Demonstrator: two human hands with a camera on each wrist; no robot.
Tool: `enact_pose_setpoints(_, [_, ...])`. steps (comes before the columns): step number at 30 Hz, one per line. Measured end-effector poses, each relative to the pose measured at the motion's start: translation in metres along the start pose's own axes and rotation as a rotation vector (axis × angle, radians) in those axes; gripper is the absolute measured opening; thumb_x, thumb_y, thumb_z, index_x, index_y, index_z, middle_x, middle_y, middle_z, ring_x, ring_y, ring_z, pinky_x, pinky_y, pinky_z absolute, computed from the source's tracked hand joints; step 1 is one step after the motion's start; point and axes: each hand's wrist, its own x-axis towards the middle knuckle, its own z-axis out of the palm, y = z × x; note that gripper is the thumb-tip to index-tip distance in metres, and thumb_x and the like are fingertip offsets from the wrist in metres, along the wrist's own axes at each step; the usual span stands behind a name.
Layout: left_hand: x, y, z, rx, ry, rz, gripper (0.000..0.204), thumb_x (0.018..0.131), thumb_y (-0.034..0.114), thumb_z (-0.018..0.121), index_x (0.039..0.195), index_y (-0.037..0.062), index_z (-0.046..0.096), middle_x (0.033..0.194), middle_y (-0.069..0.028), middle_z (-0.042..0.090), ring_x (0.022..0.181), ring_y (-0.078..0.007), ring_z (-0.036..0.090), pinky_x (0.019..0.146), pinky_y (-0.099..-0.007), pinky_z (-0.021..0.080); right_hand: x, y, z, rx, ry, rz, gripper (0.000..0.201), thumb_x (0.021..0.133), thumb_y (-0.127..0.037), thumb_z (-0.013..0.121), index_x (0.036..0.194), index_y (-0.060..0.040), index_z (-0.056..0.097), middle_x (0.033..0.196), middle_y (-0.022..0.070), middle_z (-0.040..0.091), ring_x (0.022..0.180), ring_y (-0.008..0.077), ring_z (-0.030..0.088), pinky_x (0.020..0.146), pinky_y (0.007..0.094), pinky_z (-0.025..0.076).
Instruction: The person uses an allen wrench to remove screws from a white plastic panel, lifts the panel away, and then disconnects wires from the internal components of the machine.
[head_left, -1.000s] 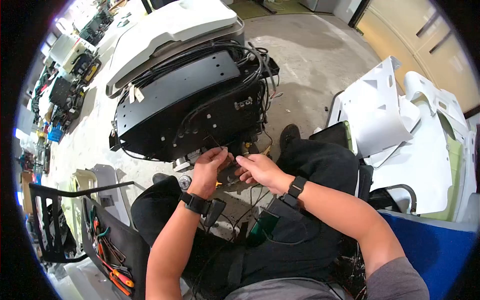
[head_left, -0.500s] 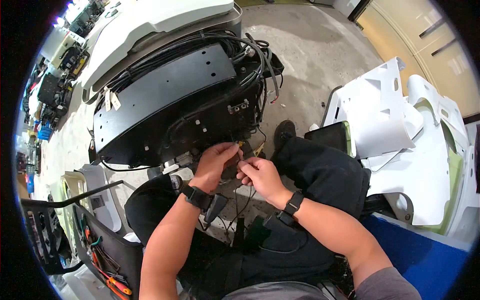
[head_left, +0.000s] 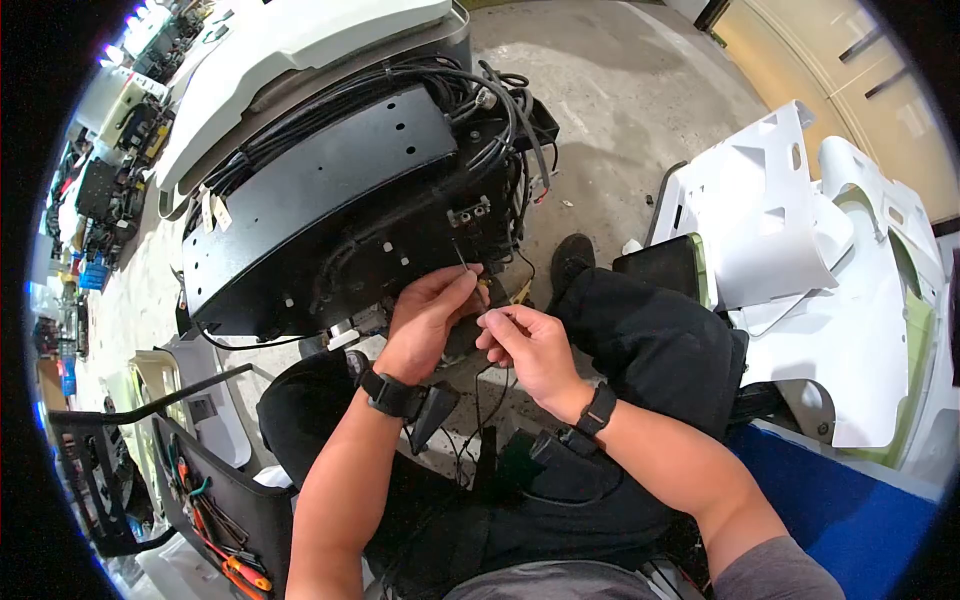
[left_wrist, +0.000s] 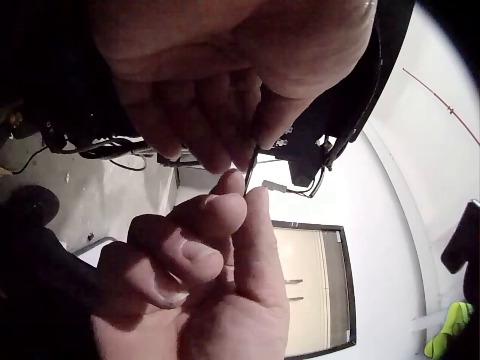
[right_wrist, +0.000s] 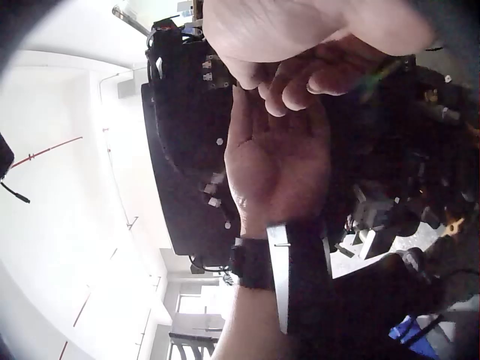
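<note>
In the head view my left hand (head_left: 428,318) and right hand (head_left: 530,350) meet, fingertips close together, before a black metal housing (head_left: 330,215). Between them runs a thin black strand (left_wrist: 251,174) like a wire, best seen in the left wrist view. My left thumb and fingers pinch it from one side, and the right thumb and forefinger pinch it from the other. One end (head_left: 460,256) pokes out above the left fingers. The left palm faces the right wrist camera, while the right fingers curl over its fingertips and hide the strand there.
A bundle of black cables (head_left: 400,75) lies along the housing under a white cover (head_left: 300,50). White plastic shells (head_left: 760,215) stand at right beside a blue surface (head_left: 840,510). Pliers and an orange-handled tool (head_left: 245,575) lie on a dark panel (head_left: 240,490) at left.
The head view has shifted, bringing the housing nearer and further left. My left hand has risen slightly against the right one, and the strand's end now stands upright above the left fingers.
</note>
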Motion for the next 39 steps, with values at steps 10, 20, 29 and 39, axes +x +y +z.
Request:
enact_pose_setpoints(10, [0.009,0.005,0.003,0.006,-0.006,0.018,0.031,0.088,0.017,0.055,0.11,-0.0043,0.054,0.085,-0.005,0.059,0.078,-0.0104,0.054,0.074,-0.0225,0.043,0.006,-0.001,0.005,0.015,0.05,-0.031,0.028,0.09,-0.028,0.052,0.089,-0.0015,0.06,0.073,0.003,0.061,0.06,0.006,0.053,0.054,0.0197,0.041])
enact_pose_setpoints(20, [0.012,0.001,0.001,0.005,-0.003,0.032,0.03,0.087,0.019,0.058,0.107,-0.0035,0.057,0.085,-0.0047,0.06,0.077,-0.0097,0.054,0.072,-0.022,0.044,0.005,-0.002,0.005,0.031,0.045,-0.039,0.029,0.09,-0.029,0.051,0.089,-0.0021,0.06,0.073,0.0032,0.061,0.06,0.0063,0.053,0.054,0.0198,0.041])
enact_pose_setpoints(29, [0.012,0.001,-0.001,-0.031,-0.03,0.033,0.029,0.086,0.019,0.058,0.105,-0.0033,0.058,0.085,-0.0052,0.06,0.078,-0.0102,0.053,0.072,-0.0227,0.043,0.003,-0.005,0.006,0.15,0.01,0.034,0.027,0.091,-0.028,0.05,0.089,-0.0031,0.059,0.074,0.0037,0.062,0.06,0.0077,0.052,0.055,0.0207,0.041])
enact_pose_setpoints(39, [0.016,-0.001,-0.002,0.003,-0.013,0.038,0.026,0.085,0.022,0.06,0.101,0.0005,0.061,0.085,-0.0031,0.061,0.077,-0.0094,0.053,0.073,-0.0228,0.043,0.006,-0.005,0.008,0.246,0.044,0.107,0.026,0.091,-0.027,0.049,0.088,-0.0026,0.058,0.072,0.0032,0.06,0.059,0.0083,0.052,0.054,0.0207,0.04])
